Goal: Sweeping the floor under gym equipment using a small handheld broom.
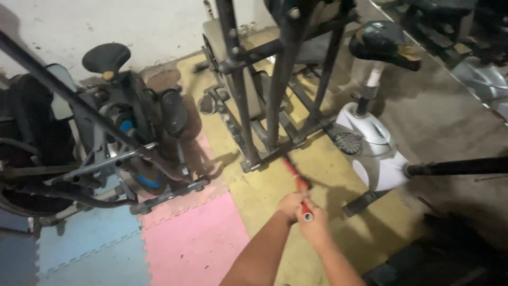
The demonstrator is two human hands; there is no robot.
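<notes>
Low in the middle of the view, a red stick (296, 182) runs from both hands down toward the base of a dark metal frame (264, 106), its far tip right at the frame's foot bar. The left hand (290, 205) is clenched around the shaft, the right hand (313, 225) is wrapped around it just behind, near the pale end cap. The tip looks to be at the frame's foot, and whether it touches is blurred. The foot sits flat on the yellow mat (264, 196). Just right stands a white exercise bike (373, 153) with a worn black saddle. To the left a dark exercise bike (127, 137) rests on pink and blue mats (190, 238).
</notes>
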